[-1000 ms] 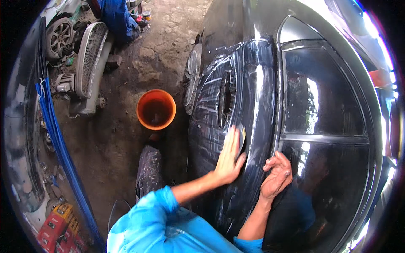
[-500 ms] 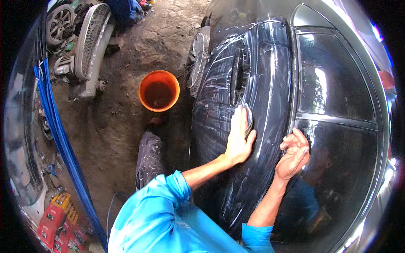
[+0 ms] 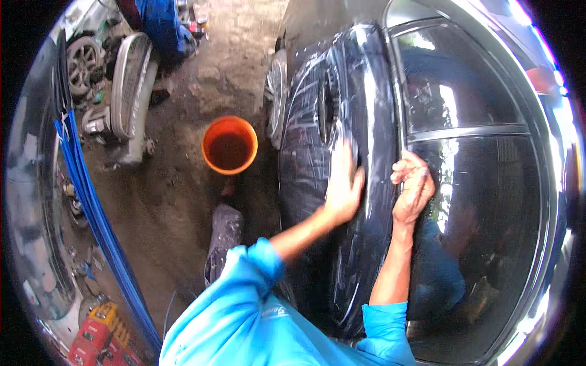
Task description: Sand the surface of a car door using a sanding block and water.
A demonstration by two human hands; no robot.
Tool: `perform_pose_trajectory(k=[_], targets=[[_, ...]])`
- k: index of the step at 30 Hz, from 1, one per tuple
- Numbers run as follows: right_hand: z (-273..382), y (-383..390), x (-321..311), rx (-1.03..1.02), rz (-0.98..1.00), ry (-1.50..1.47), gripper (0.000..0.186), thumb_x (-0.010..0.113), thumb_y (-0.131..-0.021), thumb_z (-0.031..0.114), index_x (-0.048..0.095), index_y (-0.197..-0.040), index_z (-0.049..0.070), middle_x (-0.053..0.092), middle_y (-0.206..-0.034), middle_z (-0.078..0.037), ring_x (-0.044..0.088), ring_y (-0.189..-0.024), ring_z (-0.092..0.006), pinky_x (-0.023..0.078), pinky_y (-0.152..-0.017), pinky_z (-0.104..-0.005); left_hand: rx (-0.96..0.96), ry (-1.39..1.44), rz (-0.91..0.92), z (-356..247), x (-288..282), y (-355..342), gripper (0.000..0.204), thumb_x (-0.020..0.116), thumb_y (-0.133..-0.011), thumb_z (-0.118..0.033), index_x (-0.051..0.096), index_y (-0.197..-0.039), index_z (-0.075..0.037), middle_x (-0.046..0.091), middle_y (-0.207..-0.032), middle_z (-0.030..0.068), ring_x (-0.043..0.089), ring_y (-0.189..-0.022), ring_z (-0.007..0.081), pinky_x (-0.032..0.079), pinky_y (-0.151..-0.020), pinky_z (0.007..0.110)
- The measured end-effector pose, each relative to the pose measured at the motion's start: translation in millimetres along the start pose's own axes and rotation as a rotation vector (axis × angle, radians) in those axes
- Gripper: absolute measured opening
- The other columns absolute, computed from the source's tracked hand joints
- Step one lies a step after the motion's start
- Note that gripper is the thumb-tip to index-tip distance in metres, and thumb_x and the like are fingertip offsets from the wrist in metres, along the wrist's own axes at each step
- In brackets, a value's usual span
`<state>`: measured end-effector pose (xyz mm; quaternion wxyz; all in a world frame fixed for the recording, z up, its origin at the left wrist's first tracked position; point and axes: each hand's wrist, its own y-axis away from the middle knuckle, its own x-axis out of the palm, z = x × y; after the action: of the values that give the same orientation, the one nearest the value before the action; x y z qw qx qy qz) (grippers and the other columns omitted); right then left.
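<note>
Over the black car door [image 3: 305, 189], streaked with whitish film, my left hand [image 3: 343, 189] lies with its fingers stretched forward, blurred by motion. Under those fingers is a thin grey pad [image 3: 354, 145], mostly covered, pressed against the panel just behind the dark handle recess [image 3: 328, 104]. My right hand [image 3: 415, 189] is at the lower edge of the side window [image 3: 470, 207], its fingers loosely curled and partly apart. Nothing shows in it.
An orange bucket [image 3: 229, 145] with dark contents stands on the dirt floor left of the car. Near my foot is a dark trouser leg [image 3: 223, 238]. Blue straps [image 3: 101, 219] hang at left. A loose bumper [image 3: 129, 91], a wheel [image 3: 84, 66] and red crates [image 3: 94, 338] lie farther left.
The view has shifted, so the car sits farther left and the bucket slightly lower. My left hand stays on the pad and is now blurred; my right hand remains at the window edge.
</note>
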<state>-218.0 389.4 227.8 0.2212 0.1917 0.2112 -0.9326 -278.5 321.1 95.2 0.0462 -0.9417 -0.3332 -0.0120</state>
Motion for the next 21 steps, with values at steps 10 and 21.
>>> perform_pose_trajectory(k=[10,21], targets=[[19.5,11.2,4.9,-0.161,0.010,0.457,0.019,0.058,-0.093,0.009,0.066,-0.106,-0.002,0.065,-0.102,-0.016,0.065,-0.093,-0.0287,0.051,-0.082,-0.0355,-0.447,-0.140,0.922,-5.6,-165.7,132.9,0.041,0.055,-0.100,-0.023,0.051,-0.134,0.000,0.066,-0.095,0.0119,0.060,-0.087,0.0176,0.050,-0.080,0.036],[35.7,158.0,244.9,0.703,0.286,-0.435,0.059,0.069,-0.092,0.026,0.047,-0.142,0.004,0.061,-0.125,-0.012,0.060,-0.110,-0.0201,0.048,-0.097,-0.0363,-0.595,-0.041,0.715,-38.9,-359.8,-6.1,0.028,0.061,-0.097,-0.015,0.061,-0.121,-0.001,0.068,-0.094,0.0064,0.064,-0.076,0.0119,0.060,-0.056,0.029]])
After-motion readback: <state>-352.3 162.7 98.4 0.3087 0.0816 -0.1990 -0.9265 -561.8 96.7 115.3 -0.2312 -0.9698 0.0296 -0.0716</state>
